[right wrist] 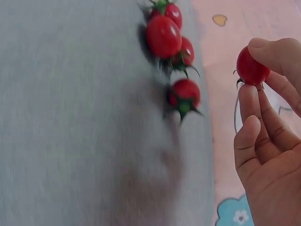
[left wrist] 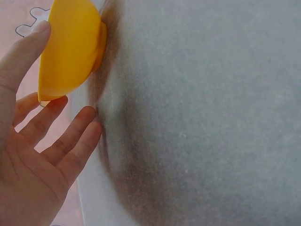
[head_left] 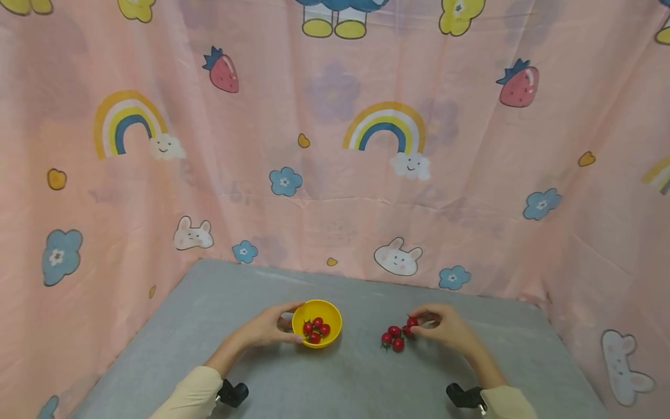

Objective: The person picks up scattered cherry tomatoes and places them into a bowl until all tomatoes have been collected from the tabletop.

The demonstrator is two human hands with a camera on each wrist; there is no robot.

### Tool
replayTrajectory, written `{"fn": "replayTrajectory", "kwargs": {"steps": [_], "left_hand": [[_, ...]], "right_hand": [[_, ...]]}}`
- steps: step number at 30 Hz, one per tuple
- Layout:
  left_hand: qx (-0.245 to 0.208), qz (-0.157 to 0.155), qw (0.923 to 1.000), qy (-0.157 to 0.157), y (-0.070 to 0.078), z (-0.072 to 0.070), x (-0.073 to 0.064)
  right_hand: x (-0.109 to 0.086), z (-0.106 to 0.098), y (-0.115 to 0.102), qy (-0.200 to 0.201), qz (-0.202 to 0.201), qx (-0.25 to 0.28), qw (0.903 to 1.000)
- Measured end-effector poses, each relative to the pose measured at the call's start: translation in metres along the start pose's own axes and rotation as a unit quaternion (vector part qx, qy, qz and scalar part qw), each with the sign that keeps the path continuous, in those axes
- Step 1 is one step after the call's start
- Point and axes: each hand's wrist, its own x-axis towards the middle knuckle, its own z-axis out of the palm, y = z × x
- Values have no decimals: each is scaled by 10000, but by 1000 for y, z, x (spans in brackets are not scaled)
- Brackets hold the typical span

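Observation:
A yellow bowl (head_left: 331,316) stands on the table, with several red cherry tomatoes (head_left: 314,337) inside it. My left hand (head_left: 264,327) grips the bowl's left side, thumb at the near rim and a fingertip at the far rim; the other fingers spread loosely below it in the left wrist view. To the right, my right hand (head_left: 447,330) pinches one cherry tomato (right wrist: 251,67) between thumb and fingertips, raised off the table. Beside that hand, several more cherry tomatoes (head_left: 398,344) with green stems lie in a loose cluster.
The grey tabletop (head_left: 356,378) reaches back to a pink printed curtain (head_left: 324,221), which also hangs at both sides. A black wrist strap mount (head_left: 232,393) sits on the left wrist, and another mount (head_left: 463,396) on the right.

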Motion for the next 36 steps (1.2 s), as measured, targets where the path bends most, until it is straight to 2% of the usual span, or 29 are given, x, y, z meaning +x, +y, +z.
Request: {"fn": "replayTrajectory", "kwargs": {"steps": [6, 11, 20, 36], "left_hand": [[-34, 12, 10000, 12, -2, 1, 0], [-39, 14, 10000, 28, -2, 1, 0], [-57, -9, 10000, 17, -3, 1, 1], [51, -45, 10000, 33, -2, 0, 1]], "right_hand": [[8, 14, -9, -1, -144, 252, 9996], [18, 27, -15, -59, -89, 447, 9989], [34, 49, -23, -206, -308, 509, 9980], [57, 86, -47, -213, -164, 532, 9982]]}}
